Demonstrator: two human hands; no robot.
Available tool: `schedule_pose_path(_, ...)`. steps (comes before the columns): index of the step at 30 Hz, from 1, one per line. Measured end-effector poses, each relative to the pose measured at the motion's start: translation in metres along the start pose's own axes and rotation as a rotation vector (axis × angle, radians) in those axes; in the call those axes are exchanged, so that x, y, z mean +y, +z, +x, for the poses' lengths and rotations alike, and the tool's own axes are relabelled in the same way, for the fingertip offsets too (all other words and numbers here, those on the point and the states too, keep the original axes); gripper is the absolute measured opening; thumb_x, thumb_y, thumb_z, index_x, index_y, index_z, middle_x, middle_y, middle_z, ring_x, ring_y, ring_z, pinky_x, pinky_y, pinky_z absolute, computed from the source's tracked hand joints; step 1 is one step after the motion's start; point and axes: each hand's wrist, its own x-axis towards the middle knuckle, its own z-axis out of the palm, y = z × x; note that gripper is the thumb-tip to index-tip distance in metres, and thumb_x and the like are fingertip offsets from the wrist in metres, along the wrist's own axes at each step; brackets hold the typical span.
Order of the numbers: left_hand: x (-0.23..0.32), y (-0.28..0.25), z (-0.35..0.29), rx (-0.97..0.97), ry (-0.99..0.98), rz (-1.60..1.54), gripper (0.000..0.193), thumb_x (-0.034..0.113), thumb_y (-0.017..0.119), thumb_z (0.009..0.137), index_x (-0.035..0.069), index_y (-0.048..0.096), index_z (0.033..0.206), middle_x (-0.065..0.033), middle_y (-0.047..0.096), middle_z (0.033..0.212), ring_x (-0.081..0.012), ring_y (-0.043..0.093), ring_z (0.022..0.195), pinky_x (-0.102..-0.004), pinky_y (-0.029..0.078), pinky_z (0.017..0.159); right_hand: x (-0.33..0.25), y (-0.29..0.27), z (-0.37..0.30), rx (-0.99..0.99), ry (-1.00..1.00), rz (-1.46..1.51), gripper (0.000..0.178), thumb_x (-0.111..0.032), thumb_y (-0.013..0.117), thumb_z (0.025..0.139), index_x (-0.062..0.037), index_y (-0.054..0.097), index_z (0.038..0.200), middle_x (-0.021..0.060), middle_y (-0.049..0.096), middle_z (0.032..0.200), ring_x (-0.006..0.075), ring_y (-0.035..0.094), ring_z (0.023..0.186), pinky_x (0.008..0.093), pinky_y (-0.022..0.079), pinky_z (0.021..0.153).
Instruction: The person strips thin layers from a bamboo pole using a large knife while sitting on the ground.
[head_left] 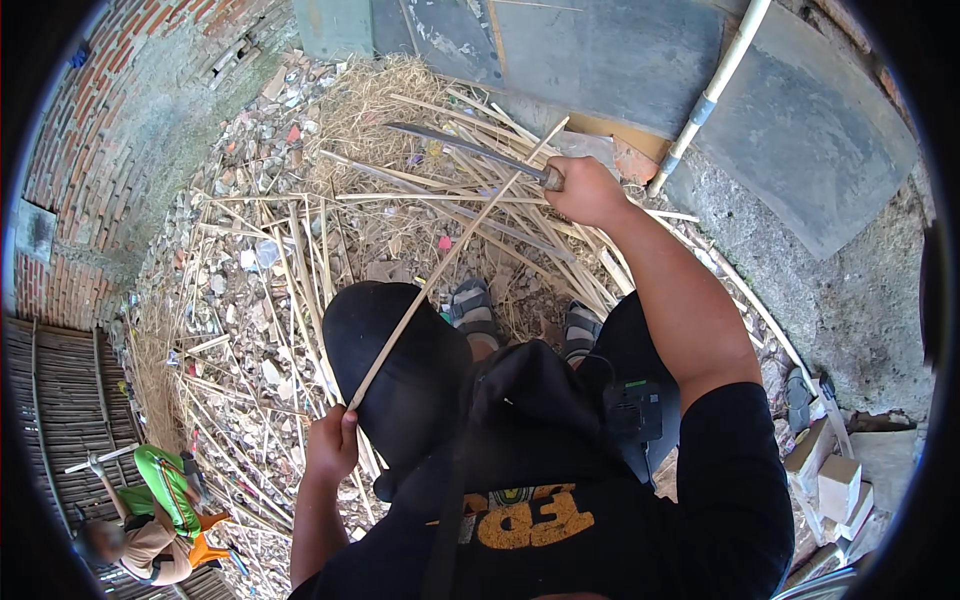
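My left hand [331, 446] is closed round the lower end of a long, thin bamboo strip [425, 291], which slants up and away to the right across my left knee. My right hand [588, 192] grips the handle of a machete [468, 146], its long dark blade pointing left. Near the handle, the blade crosses the strip close to its far end; whether they touch, I cannot tell. Beneath both lie many loose bamboo strips [540, 240] on the rubble. My sandalled feet [474, 308] are between my bent knees.
Dry straw [370, 105] and stone rubble [228, 290] cover the ground. A brick wall [120, 120] rises on the left, grey panels [620, 60] at the back. A pole [705, 100] leans at right, near wooden blocks [838, 485]. Another person [155, 535] sits at lower left.
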Motion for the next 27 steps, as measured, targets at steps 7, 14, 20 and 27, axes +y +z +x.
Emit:
schedule_pose_path(7, 0.0042, -0.0004, 0.0009, 0.011, 0.004, 0.023, 0.037, 0.027, 0.047, 0.105, 0.002, 0.047, 0.077, -0.0241, 0.053, 0.06, -0.0499, 0.054, 0.061, -0.0516, 0.039, 0.052, 0.0035, 0.0011, -0.0006, 0.03, -0.019, -0.004, 0.031, -0.023, 0.07, 0.08, -0.0059, 0.069, 0.105, 0.0225, 0.069, 0.084, 0.0408, 0.067, 0.085, 0.0482, 0.053, 0.08)
schedule_pose_path(14, 0.0054, -0.0009, 0.0002, 0.001, -0.011, 0.018, 0.038, 0.029, 0.046, 0.105, 0.002, 0.048, 0.078, -0.0255, 0.054, 0.062, -0.0512, 0.055, 0.064, -0.0527, 0.04, 0.054, 0.0014, -0.0014, -0.0001, 0.005, -0.016, -0.022, 0.032, -0.024, 0.07, 0.08, -0.0064, 0.069, 0.106, 0.0217, 0.069, 0.083, 0.04, 0.068, 0.084, 0.0479, 0.053, 0.079)
schedule_pose_path(20, 0.0022, 0.0001, -0.0002, 0.011, 0.006, 0.028, 0.039, 0.03, 0.046, 0.105, 0.002, 0.049, 0.078, -0.0259, 0.054, 0.063, -0.0513, 0.055, 0.065, -0.0525, 0.04, 0.055, 0.0008, -0.0015, -0.0007, 0.007, -0.004, -0.017, 0.032, -0.025, 0.071, 0.08, -0.0061, 0.068, 0.106, 0.0214, 0.069, 0.081, 0.0397, 0.068, 0.082, 0.0478, 0.054, 0.078)
schedule_pose_path(27, 0.0042, -0.0003, 0.0003, 0.011, 0.0, 0.03, 0.04, 0.032, 0.046, 0.105, 0.003, 0.048, 0.078, -0.0252, 0.052, 0.062, -0.0513, 0.054, 0.064, -0.0525, 0.04, 0.055, -0.0031, -0.0049, -0.0021, -0.014, 0.031, -0.011, 0.035, -0.024, 0.071, 0.08, -0.0067, 0.068, 0.11, 0.0211, 0.071, 0.087, 0.0386, 0.068, 0.086, 0.0473, 0.054, 0.079)
